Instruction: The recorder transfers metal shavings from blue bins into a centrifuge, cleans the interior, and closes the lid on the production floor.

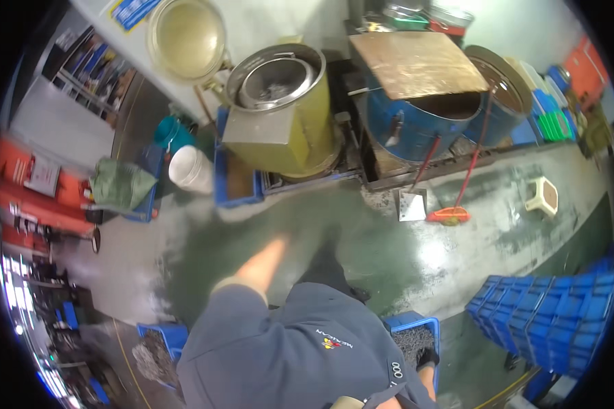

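Observation:
My left forearm reaches forward over the wet green floor; its hand end is smeared by motion, so the fingers do not show, nor anything in them. At my right side, my right hand, in a dark glove, appears over the right edge of a blue crate filled with small grey pieces. Whether it touches the rim or hangs above it is unclear, and its fingers cannot be made out. Ahead stands a yellow-green round machine with a metal basket inside and its round lid raised.
Blue drums stand ahead right, one partly covered by a brown board. Before them are a dustpan, an orange broom and a stool. Stacked blue crates stand right; a white bucket is ahead left.

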Demonstrator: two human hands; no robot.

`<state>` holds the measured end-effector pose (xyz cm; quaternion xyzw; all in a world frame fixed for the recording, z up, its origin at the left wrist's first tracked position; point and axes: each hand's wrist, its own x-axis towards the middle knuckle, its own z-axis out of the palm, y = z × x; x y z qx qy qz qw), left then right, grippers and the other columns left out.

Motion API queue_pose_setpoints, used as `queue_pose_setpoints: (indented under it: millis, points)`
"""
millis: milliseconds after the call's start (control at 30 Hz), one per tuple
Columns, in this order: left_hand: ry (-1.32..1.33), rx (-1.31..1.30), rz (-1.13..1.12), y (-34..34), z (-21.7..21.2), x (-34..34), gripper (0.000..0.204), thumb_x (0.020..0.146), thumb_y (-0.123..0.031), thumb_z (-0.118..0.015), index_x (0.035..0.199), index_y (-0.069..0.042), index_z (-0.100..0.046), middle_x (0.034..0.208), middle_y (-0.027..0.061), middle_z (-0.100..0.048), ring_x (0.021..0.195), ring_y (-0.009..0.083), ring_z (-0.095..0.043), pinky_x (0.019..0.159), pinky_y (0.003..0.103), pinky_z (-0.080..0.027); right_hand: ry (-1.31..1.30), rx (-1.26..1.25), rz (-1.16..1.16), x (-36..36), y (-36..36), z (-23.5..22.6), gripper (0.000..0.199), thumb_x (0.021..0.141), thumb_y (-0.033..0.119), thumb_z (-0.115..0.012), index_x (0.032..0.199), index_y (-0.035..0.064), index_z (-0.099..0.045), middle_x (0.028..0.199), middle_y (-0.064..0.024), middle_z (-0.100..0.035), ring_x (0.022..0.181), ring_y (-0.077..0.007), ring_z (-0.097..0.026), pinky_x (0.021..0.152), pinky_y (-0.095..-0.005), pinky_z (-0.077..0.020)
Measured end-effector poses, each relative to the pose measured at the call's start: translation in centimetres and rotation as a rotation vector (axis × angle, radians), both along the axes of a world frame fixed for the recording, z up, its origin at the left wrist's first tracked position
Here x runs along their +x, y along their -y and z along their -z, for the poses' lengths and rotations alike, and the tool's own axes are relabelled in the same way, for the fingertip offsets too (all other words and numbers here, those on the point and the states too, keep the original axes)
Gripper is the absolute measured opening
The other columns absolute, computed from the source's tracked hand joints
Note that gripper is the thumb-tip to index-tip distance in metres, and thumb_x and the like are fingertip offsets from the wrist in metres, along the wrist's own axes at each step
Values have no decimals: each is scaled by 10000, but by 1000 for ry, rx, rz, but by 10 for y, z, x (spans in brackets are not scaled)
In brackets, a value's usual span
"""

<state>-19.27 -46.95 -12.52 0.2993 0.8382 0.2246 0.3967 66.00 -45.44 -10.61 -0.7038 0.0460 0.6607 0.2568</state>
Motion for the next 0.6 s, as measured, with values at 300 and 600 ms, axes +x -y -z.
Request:
queue_pose_setpoints:
  millis: [300, 600]
  points:
    - [295, -32, -420, 216, 3, -55, 199, 896, -249, -504, 870, -82, -609, 724, 74, -637, 593, 179, -583, 508, 300, -429, 60, 322, -580, -410, -152, -92, 465, 952, 417, -421, 1089, -3, -568, 977, -179, -644, 767, -252, -631, 612, -325, -500]
    - [729, -43, -1070, 245, -77, -141, 298, 924, -305, -472, 1071, -72, -587, 870, 75, -646, 716, 187, -596, 587, 290, -430, 221, 569, -914, -654, -225, -111, 377, 926, 347, -490, 803, 17, -626, 730, -119, -659, 595, -198, -616, 550, -315, -483]
